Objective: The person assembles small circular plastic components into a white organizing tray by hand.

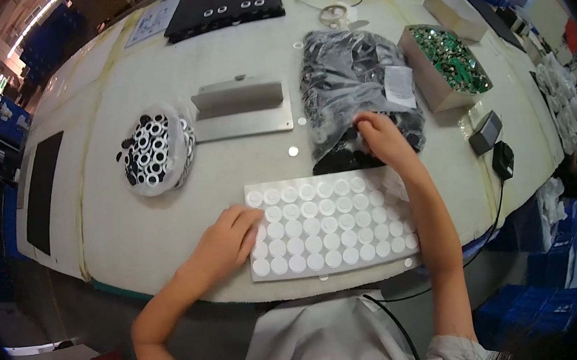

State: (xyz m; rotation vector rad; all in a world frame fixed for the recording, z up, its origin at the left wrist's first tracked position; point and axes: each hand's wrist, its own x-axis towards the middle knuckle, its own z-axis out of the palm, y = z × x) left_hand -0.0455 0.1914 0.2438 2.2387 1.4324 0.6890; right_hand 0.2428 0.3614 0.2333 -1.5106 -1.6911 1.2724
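Observation:
A sheet of round white stickers (pixel 328 223) lies in front of me near the table's front edge. My left hand (pixel 228 237) rests at the sheet's left edge, fingers bent and drawn together, the tips against its upper left part. Whether a sticker is between them is hidden. Beyond the sheet lies a clear plastic bag (pixel 337 69) full of black parts, with a white label on it. Over its near, open end is my right hand (pixel 381 138), fingers curled and pinched together. What they grip is too small to make out.
Left of centre are a bag of black-and-white rings (pixel 155 152) and a metal angle plate (pixel 244 125). A box of green circuit boards (pixel 447 96), a black adapter (pixel 503 159) and its cable are at right. A black panel (pixel 225 7) lies at the back.

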